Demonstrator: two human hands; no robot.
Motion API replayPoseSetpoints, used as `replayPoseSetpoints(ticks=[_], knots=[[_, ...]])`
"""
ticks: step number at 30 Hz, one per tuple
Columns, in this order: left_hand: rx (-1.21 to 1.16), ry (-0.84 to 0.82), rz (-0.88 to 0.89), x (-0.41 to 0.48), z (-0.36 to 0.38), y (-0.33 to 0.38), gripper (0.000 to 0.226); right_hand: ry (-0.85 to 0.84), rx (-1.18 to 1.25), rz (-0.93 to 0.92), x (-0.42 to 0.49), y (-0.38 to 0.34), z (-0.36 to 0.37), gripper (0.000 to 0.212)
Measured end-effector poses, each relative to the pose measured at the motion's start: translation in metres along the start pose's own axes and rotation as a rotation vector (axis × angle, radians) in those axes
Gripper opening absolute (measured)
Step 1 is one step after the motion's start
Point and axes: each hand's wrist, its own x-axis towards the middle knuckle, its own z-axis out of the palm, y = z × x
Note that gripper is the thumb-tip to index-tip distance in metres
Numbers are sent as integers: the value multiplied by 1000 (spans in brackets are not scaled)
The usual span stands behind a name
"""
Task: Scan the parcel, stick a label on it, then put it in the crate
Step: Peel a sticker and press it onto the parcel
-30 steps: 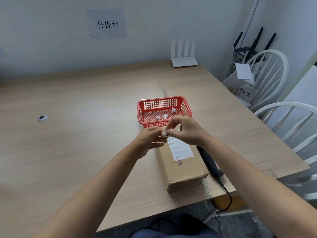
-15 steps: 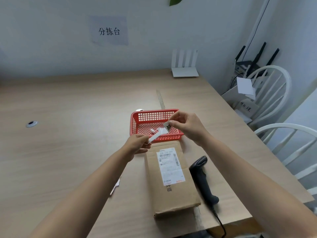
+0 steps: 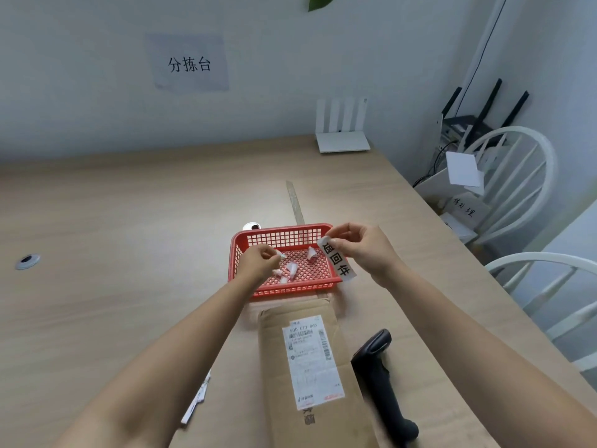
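Note:
A flat brown cardboard parcel point(image 3: 326, 425) with a white shipping slip lies on the table near me. Just beyond it stands a red mesh crate point(image 3: 284, 236) holding several curled white paper scraps. My right hand point(image 3: 365, 250) pinches the top of a white label strip point(image 3: 337, 261) with black characters, which hangs over the crate's right side. My left hand point(image 3: 258, 261) hovers over the crate's left half, pinching a small white backing scrap point(image 3: 280, 253). A black handheld scanner point(image 3: 382, 386) lies to the right of the parcel.
White paper strips point(image 3: 197, 399) lie left of my left forearm. A white router point(image 3: 342, 127) stands at the table's far edge. Two white chairs point(image 3: 513, 176) and a box with routers are on the right. A round cable grommet point(image 3: 28, 260) sits far left.
My hands have pulled apart: the label has come free of its backing and now hangs from my right hand, while my left hand has moved over the crate with the scrap.

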Motion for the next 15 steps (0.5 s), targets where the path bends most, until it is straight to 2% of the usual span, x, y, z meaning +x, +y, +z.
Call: replayPoseSetpoints(ticks=[1, 4, 8, 15], knots=[[44, 19, 23, 7, 2, 1, 10, 3, -2, 9, 3, 2, 0, 19], [143, 44, 38, 24, 3, 4, 21, 3, -7, 25, 11, 7, 1, 22], [142, 49, 22, 40, -1, 0, 29, -12, -8, 38, 18, 10, 5, 23], [-36, -31, 29, 27, -5, 2, 18, -22, 1, 50, 19, 18, 10, 18]])
